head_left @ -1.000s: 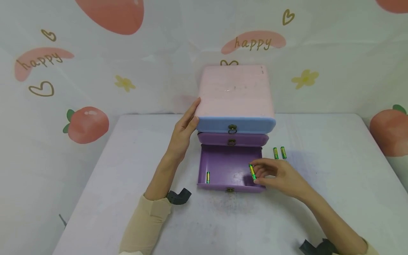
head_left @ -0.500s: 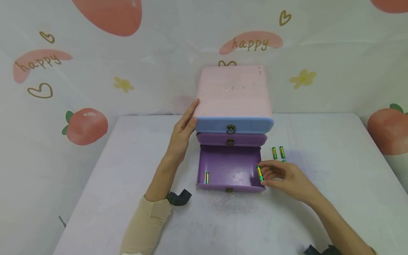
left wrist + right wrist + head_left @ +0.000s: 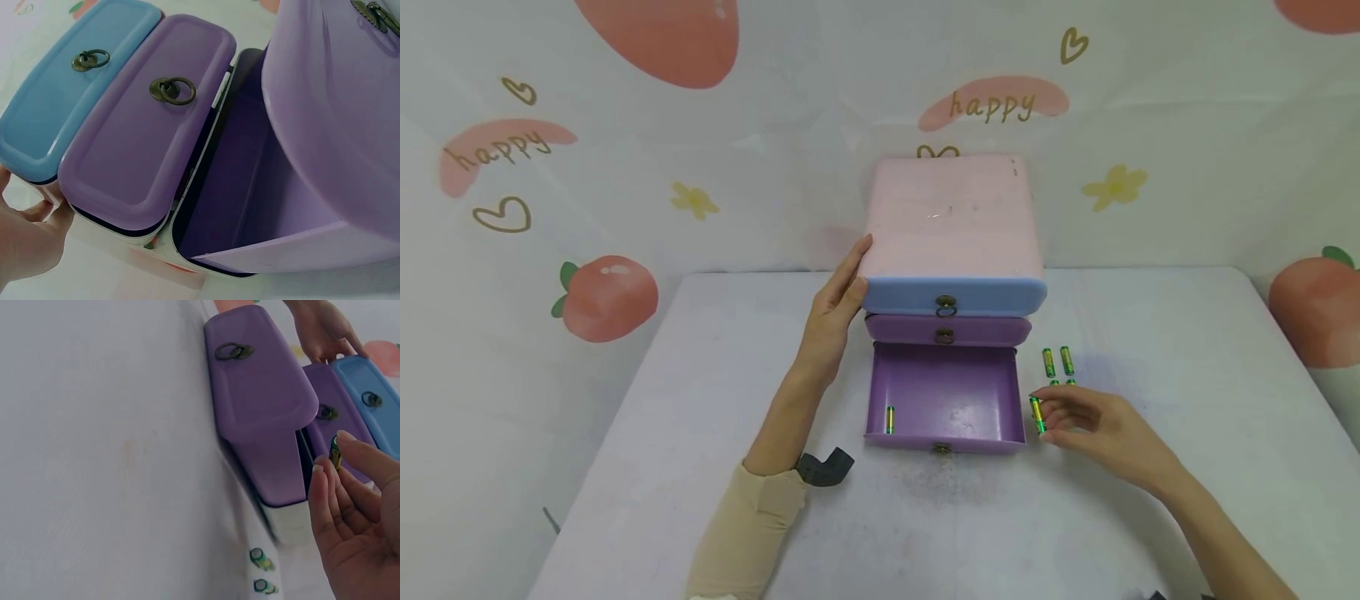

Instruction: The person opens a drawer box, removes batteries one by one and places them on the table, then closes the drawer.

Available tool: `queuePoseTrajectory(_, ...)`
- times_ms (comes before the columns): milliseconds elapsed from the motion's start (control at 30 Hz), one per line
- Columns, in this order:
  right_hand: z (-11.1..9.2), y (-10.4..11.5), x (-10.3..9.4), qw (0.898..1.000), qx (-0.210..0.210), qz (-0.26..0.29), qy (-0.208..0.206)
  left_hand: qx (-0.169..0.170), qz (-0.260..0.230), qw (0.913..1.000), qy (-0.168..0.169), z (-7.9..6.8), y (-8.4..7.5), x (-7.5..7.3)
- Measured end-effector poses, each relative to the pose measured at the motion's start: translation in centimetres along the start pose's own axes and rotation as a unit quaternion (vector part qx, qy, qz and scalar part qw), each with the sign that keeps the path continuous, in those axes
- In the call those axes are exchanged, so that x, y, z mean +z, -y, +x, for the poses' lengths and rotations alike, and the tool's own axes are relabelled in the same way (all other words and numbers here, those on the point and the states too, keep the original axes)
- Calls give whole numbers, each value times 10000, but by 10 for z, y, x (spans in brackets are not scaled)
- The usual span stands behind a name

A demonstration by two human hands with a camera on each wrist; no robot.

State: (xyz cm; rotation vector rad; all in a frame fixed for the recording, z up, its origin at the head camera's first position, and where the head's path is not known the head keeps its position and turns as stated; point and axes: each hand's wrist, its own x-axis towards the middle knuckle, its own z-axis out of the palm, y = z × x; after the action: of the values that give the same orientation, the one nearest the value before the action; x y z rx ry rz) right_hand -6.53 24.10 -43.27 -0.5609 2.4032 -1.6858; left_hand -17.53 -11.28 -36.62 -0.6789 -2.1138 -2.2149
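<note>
My right hand (image 3: pixel 1108 429) pinches a small green-and-yellow battery (image 3: pixel 1037 415) between thumb and fingertips, just right of the pulled-out bottom drawer (image 3: pixel 955 392). In the right wrist view the same battery (image 3: pixel 335 454) stands nearly upright at the fingertips. Another battery (image 3: pixel 891 419) lies inside the drawer, near its front left corner. My left hand (image 3: pixel 831 325) rests with extended fingers against the left side of the pink-topped drawer chest (image 3: pixel 951 217); the left wrist view shows its fingers (image 3: pixel 39 211) beside the blue top drawer (image 3: pixel 78 94).
Several batteries lie on the white table (image 3: pixel 940 533) right of the chest, including one battery (image 3: pixel 1048 362) in the back row; my right hand partly hides the nearer ones. A purple middle drawer (image 3: pixel 985 330) sits shut above the pulled-out one. A printed cloth (image 3: pixel 790 125) hangs behind.
My right hand has moved right with the battery, from over the drawer to beyond its right wall. More batteries on the table now show. The left hand stays against the chest.
</note>
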Motion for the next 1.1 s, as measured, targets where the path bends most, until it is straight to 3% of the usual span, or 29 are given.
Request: queuePoseTrajectory(1100,-26,-31,-15,9994,33,-330,-126,152,-53,9999,-33,1,2,-1)
